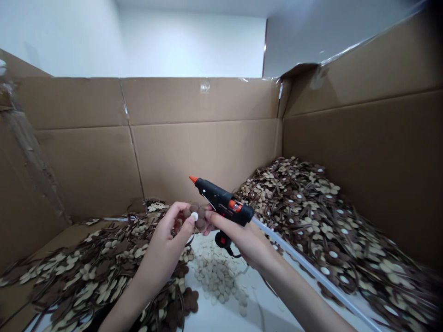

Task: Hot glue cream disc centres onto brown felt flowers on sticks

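Fingers of the left hand (pixel 168 237) pinched a small brown flower with round, flat petals (pixel 201 212), and the thumb sat at its round white middle dot (pixel 194 216). The right hand (pixel 238 233) met it there, with fingertips closed on the flower's three o'clock edge. So the two hands were together, near the middle, both holding one flower.

A black plastic glue gun with an orange tip (pixel 216 196) lay across the right hand, its tip aimed at ten o'clock. Its handle was hidden, so I could not tell how tightly it was gripped. A long, cloudy-white glue stick (pixel 311 267) stuck out of its back toward four o'clock.

The flower looked light and bendy, maybe felt or soft leather, and not slippery. Its petals seemed the best place to hold; the dot looked smooth and might slide if pushed sideways.

At five o'clock, pale flat bits (pixel 218 276) lay heaped on a white table top (pixel 207 318). A heap of brown and cream flowers (pixel 104 272) sat at eight o'clock, and a taller heap (pixel 311 221) past three. Tan cardboard walls (pixel 207 152) stood around, with a plain white room wall (pixel 190 46) behind, at twelve.
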Demonstrator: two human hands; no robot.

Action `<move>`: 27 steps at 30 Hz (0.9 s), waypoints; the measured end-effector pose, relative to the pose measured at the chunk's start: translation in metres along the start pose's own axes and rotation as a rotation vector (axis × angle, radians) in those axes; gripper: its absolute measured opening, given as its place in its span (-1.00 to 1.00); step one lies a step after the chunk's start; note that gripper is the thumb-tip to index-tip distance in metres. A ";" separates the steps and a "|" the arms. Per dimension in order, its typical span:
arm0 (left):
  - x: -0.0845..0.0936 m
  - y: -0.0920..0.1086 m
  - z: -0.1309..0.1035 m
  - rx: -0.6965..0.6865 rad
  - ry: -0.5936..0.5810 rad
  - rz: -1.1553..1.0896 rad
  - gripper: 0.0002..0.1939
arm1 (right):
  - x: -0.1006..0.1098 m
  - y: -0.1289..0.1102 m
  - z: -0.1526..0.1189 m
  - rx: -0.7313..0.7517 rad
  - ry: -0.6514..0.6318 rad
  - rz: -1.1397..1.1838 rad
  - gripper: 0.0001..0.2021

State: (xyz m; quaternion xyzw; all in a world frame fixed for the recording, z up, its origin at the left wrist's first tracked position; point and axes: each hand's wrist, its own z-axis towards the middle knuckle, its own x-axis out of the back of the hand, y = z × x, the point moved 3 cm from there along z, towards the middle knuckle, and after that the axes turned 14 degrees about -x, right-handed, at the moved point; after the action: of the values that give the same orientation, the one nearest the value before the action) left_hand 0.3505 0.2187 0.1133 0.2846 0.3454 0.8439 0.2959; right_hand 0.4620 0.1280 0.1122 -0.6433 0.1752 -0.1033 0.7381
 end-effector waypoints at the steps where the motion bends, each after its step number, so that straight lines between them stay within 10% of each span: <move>1: 0.000 0.001 0.000 0.006 0.000 -0.010 -0.79 | 0.001 0.000 0.000 0.001 0.015 0.001 -0.76; 10: 0.003 0.003 0.001 -0.012 0.036 0.020 -0.71 | 0.011 0.004 0.009 -0.054 0.119 0.056 -0.72; 15: 0.027 -0.016 0.014 -0.073 0.080 0.267 -0.65 | 0.017 -0.012 -0.006 -0.122 -0.272 -0.482 -0.86; 18: 0.040 -0.046 0.018 0.000 -0.108 0.586 -0.66 | 0.038 -0.016 -0.006 -0.171 -0.441 -0.637 -0.95; 20: 0.042 -0.071 0.015 0.040 -0.359 0.804 -0.65 | 0.068 -0.023 0.009 -0.076 -0.195 -0.411 -0.85; 23: 0.032 -0.105 0.005 0.046 -0.695 0.902 -0.65 | 0.129 -0.029 0.025 0.213 0.502 0.237 -0.73; 27: 0.011 -0.136 -0.006 0.048 -0.793 0.938 -0.69 | 0.160 -0.032 0.030 0.291 0.561 0.377 -0.71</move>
State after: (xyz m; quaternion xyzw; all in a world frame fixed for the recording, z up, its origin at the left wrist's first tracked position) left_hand 0.3805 0.3030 0.0108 0.7051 0.0659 0.7060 -0.0073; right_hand 0.6226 0.0902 0.1275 -0.4348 0.4695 -0.1617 0.7513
